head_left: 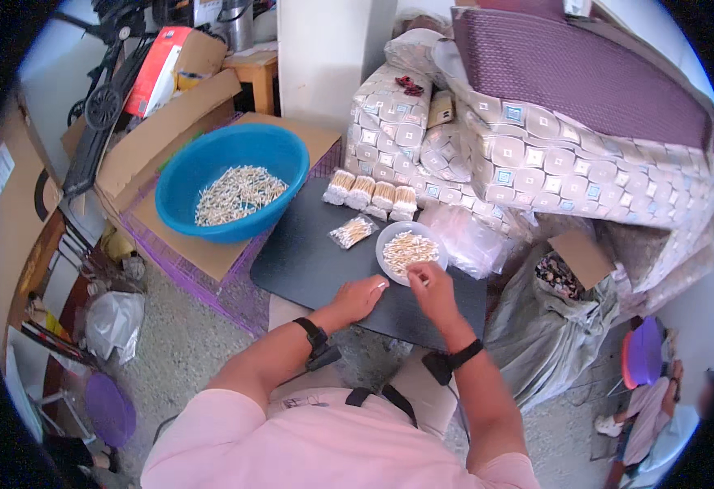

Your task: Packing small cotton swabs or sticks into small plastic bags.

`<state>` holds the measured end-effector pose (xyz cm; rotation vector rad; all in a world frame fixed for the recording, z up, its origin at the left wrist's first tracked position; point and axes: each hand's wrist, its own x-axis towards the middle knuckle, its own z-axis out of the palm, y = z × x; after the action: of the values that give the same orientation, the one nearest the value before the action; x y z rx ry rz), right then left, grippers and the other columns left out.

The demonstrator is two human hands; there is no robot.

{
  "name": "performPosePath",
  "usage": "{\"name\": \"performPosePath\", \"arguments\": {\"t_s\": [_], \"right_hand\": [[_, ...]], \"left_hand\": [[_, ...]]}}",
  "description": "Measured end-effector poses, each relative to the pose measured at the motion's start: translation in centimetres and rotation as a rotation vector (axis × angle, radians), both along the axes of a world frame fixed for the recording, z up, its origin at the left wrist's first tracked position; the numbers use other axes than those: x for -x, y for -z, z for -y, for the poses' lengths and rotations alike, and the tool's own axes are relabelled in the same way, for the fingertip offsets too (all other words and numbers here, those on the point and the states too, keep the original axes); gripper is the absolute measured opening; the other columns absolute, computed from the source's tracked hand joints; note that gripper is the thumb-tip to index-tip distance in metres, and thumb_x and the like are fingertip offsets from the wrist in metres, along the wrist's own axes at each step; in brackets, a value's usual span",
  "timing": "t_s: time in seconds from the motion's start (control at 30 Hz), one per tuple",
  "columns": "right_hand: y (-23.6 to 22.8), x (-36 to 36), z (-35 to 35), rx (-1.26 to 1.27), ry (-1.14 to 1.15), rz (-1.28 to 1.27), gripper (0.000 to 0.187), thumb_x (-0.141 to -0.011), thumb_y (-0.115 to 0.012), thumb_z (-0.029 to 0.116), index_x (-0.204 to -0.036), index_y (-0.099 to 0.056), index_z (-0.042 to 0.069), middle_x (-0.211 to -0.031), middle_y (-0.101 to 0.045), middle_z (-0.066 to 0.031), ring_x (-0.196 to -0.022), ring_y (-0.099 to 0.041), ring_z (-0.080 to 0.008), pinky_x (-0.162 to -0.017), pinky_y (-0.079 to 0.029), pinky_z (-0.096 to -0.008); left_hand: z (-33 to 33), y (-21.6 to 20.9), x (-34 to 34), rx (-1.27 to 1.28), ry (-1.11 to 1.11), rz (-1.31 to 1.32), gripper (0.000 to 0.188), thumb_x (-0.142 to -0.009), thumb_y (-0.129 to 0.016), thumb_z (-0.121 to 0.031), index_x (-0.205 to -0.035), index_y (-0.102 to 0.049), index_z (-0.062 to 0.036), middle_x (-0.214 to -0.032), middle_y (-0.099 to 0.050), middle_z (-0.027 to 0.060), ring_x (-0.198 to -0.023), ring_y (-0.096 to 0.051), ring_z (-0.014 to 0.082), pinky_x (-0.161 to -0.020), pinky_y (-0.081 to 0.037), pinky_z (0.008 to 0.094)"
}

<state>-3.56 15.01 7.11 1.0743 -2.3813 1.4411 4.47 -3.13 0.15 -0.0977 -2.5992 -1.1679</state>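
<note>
Head view shows a black, round-cornered worktop (316,261), where the work in hand looks like sorting loose cotton swabs into packs, and it seems part done. On the finished side, as far as can be judged, a row of at least four tight swab bundles (362,192) with white tips and tan sticks stands along the far edge, and one flat clear plastic packet (353,232) with swabs inside lies just in front of that row, toward the middle; whether it is sealed cannot be told. Much appears to remain: the round white plastic bowl (380,249), near the right edge, carries a heap of loose white-tipped swabs (408,246), and the wide blue plastic basin (263,147), beyond the left edge on a brown cardboard sheet (210,254), has a far larger loose pile (241,196). A heap of thin clear plastic (467,240) at the far right corner may be unused bags. The left hand (357,299), above the near edge, has its fingers together, apparently clamped on a small white-tipped piece (384,284), probably a swab. The right hand (432,289) reaches over the bowl's near rim with fingers bunched; whether they grip anything cannot be told.
</note>
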Motion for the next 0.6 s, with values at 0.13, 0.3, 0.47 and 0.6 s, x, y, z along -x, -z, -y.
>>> {"name": "performPosePath", "arguments": {"t_s": [0.13, 0.3, 0.47, 0.6], "right_hand": [[-1.3, 3.8, 1.8, -0.273, 0.043, -0.077, 0.020, -0.081, -0.067, 0.017, -0.097, -0.063, 0.006, -0.092, -0.061, -0.0142, -0.082, -0.062, -0.0326, -0.073, -0.050, -0.0404], [-0.5, 6.1, 4.4, -0.551, 0.071, -0.229, 0.027, -0.079, -0.068, 0.019, -0.102, -0.059, 0.008, -0.096, -0.061, -0.0147, -0.090, -0.061, -0.0351, -0.078, -0.049, -0.0450], [-0.1, 6.5, 6.3, -0.776, 0.121, -0.185, 0.027, -0.079, -0.066, 0.019, -0.103, -0.058, 0.008, -0.096, -0.062, -0.0156, -0.094, -0.061, -0.0361, -0.079, -0.049, -0.0462], [-0.2, 7.0, 5.6, -0.716, 0.140, -0.190, 0.023, -0.079, -0.064, 0.016, -0.099, -0.059, 0.007, -0.094, -0.065, -0.0162, -0.090, -0.062, -0.0371, -0.078, -0.049, -0.0463]], "left_hand": [[0.7, 0.7, 0.3, 0.042, 0.029, 0.009, 0.022, -0.094, -0.046, -0.026, -0.106, -0.060, -0.0142, -0.101, -0.066, 0.0119, -0.093, -0.062, 0.0369, -0.078, -0.047, 0.0497], [0.5, 1.0, 0.2, -0.017, 0.008, -0.027, 0.021, -0.092, -0.046, -0.025, -0.104, -0.060, -0.0136, -0.097, -0.067, 0.0116, -0.089, -0.062, 0.0364, -0.075, -0.048, 0.0481], [0.7, 0.2, -0.3, -0.015, 0.029, -0.045, 0.021, -0.094, -0.047, -0.024, -0.102, -0.061, -0.0100, -0.097, -0.066, 0.0137, -0.090, -0.063, 0.0360, -0.077, -0.049, 0.0456], [0.5, 0.0, -0.4, -0.015, 0.022, -0.048, 0.020, -0.094, -0.046, -0.024, -0.102, -0.060, -0.0117, -0.096, -0.066, 0.0130, -0.090, -0.063, 0.0356, -0.076, -0.050, 0.0464]]}}
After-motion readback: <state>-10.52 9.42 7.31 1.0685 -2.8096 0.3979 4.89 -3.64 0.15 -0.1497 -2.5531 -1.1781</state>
